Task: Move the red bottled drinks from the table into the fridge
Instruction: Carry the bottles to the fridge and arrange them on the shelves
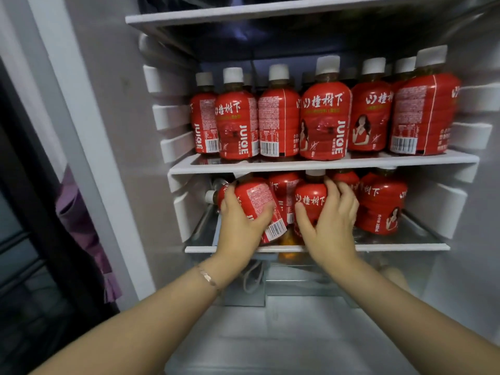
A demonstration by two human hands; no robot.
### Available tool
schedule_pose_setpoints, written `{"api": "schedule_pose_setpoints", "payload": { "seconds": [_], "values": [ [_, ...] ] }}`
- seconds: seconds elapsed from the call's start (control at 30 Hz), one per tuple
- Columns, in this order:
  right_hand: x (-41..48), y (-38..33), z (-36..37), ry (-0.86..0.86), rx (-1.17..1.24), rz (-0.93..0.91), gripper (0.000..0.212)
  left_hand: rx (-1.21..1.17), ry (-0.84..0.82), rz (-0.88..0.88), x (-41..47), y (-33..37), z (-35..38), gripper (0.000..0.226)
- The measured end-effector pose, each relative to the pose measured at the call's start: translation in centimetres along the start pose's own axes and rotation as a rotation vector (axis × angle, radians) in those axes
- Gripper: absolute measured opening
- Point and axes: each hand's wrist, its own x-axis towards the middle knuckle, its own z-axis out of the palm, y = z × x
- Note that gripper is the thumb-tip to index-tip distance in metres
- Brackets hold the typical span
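Red tilted bottle (254, 204) clasped in left hand (238, 223), upright bottle (311, 201) in right hand (332, 226), caps half-hidden under shelf (319, 165).

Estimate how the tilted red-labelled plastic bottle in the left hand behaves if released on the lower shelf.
The tilted red-labelled plastic bottle leans with its cap toward the left wall; its round body would probably roll or topple. It looks full, so likely weighty for its size. The glossy ribbed label may slip in the left hand.

White door frame (89, 147) down the left of the frame, purple cloth (81, 226) hanging beside it, dark glass (24, 266) at far left, dim light
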Motion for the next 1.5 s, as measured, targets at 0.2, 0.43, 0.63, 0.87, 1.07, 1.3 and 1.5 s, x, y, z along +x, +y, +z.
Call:
{"api": "schedule_pose_setpoints", "payload": {
  "seconds": [0.2,0.43,0.63,0.87,1.07,1.3,1.5],
  "values": [
    [-0.2,0.5,-1.0,-0.161,-0.072,-0.066,0.079,0.205,0.261,-0.033,-0.8,0.8,1.3,0.085],
    [0.1,1.3,-1.9,-0.237,-0.081,-0.122,0.084,0.775,0.455,-0.218,1.8,1.8,5.2,0.083],
    [0.8,1.8,-2.7,-0.255,-0.062,-0.143,0.086,0.9,0.405,-0.272,2.1,3.0,4.6,0.073],
    [0.9,2.1,-2.7,-0.19,-0.087,-0.083,0.091,0.444,0.25,-0.338,0.3,3.4,3.6,0.107],
    [0.4,2.6,-2.1,-0.053,-0.01,-0.225,0.072,0.303,0.232,-0.399,-0.6,3.3,2.5,0.118],
    [-0.7,2.7,-2.1,-0.128,-0.009,-0.276,0.062,0.028,0.34,-0.616,0.3,3.4,1.0,0.091],
    [-0.6,2.1,-2.5,-0.119,-0.066,-0.374,0.057,0.088,0.094,-0.824,0.0,5.3,-1.3,0.056]
  ]
}}
